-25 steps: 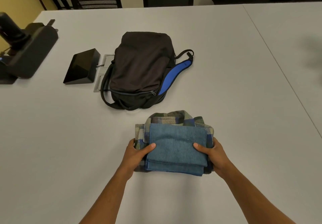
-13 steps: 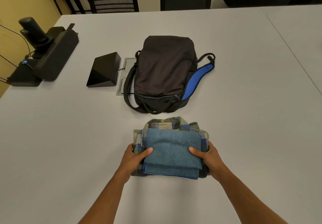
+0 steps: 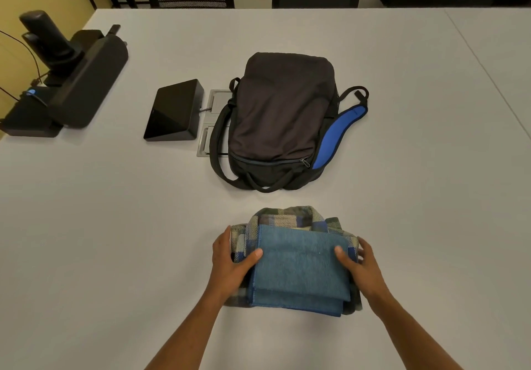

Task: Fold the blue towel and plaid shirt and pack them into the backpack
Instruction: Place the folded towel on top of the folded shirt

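Note:
The folded blue towel (image 3: 300,269) lies on top of the folded plaid shirt (image 3: 287,218), stacked on the white table near me. My left hand (image 3: 230,266) grips the stack's left side, thumb on top, fingers under it. On the right side my right hand (image 3: 360,272) holds the stack the same way, its thumb on the towel. The black backpack (image 3: 281,116) with a blue strap lies flat just beyond the stack, its zipper closed as far as I can see.
A black wedge-shaped device (image 3: 173,111) sits left of the backpack, beside a metal floor-box plate (image 3: 214,105). A large black device with cables (image 3: 66,82) stands at the table's far left. Chairs line the far edge. A table seam (image 3: 488,73) runs on the right.
The view has shifted, so the backpack and stack appear further right. My hands keep holding the sides of the stack; my right fingers have spread slightly.

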`<move>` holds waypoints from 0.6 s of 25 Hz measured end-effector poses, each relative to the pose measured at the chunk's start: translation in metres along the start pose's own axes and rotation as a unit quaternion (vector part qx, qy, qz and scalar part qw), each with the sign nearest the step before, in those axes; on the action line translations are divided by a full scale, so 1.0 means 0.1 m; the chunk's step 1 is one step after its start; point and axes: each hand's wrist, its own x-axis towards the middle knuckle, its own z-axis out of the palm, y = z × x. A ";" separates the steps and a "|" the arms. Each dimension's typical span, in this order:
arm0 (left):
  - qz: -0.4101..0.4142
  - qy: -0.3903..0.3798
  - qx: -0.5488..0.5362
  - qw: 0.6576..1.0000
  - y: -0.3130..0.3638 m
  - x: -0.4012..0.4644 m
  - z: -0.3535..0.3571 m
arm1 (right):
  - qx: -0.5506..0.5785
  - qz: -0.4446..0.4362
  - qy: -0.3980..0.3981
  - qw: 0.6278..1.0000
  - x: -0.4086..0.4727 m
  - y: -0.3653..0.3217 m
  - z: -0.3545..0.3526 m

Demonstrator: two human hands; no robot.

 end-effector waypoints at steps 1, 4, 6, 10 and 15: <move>0.002 0.014 -0.002 1.000 0.04 0.04 -0.02 | -0.019 -0.011 0.040 0.999 0.04 -0.05 0.00; 0.003 0.056 -0.010 0.998 0.15 0.22 -0.10 | -0.080 -0.065 0.112 0.988 0.18 -0.29 0.04; -0.003 0.077 -0.017 0.997 0.20 0.38 -0.16 | -0.134 -0.107 0.111 0.979 0.36 -0.43 0.08; -0.022 0.089 -0.007 0.996 0.27 0.76 -0.27 | -0.253 -0.170 0.069 0.950 0.82 -0.60 0.15; -0.050 0.081 0.006 0.995 0.46 1.20 -0.25 | -0.326 -0.211 0.049 0.920 1.30 -0.80 0.35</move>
